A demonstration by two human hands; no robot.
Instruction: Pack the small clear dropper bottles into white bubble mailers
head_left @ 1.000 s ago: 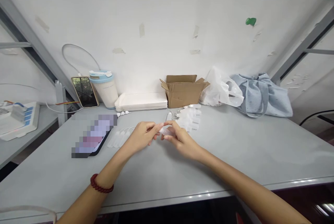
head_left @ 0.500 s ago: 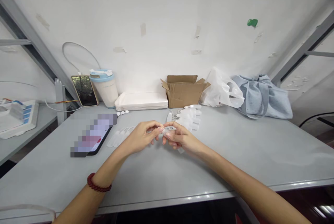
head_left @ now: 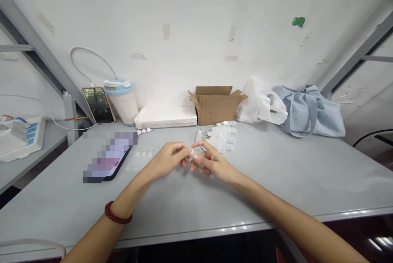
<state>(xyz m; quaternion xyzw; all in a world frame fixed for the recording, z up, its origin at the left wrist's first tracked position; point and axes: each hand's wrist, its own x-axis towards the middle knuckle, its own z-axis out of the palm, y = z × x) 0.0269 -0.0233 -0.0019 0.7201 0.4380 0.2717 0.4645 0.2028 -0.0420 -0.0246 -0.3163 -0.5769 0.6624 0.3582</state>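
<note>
Over the middle of the desk both hands meet at a small translucent white piece point(head_left: 193, 153). My right hand point(head_left: 211, 160) is closed around it, thumb and fingers pinching. My left hand point(head_left: 172, 157) is also closed, its thumb and index fingertip at the piece's left end. Fingers hide most of the piece, so its kind does not show. Just behind my right hand lies a pile of similar flat translucent white pieces point(head_left: 223, 136) with thin grey-white cords. To the left of my left hand, several more white corded pieces point(head_left: 139, 160) lie in a row.
A large phone point(head_left: 112, 156) lies at the left. Along the wall stand a smaller phone point(head_left: 98, 105), a blue-lidded cup point(head_left: 123, 103), a white stack point(head_left: 166, 116), an open cardboard box point(head_left: 217, 109), a white plastic bag point(head_left: 258, 103) and a blue cloth bag point(head_left: 325, 111).
The fingers have shifted slightly on the small white piece, and less of it shows now. Both hands stay in nearly the same place; the view has tilted a little.
</note>
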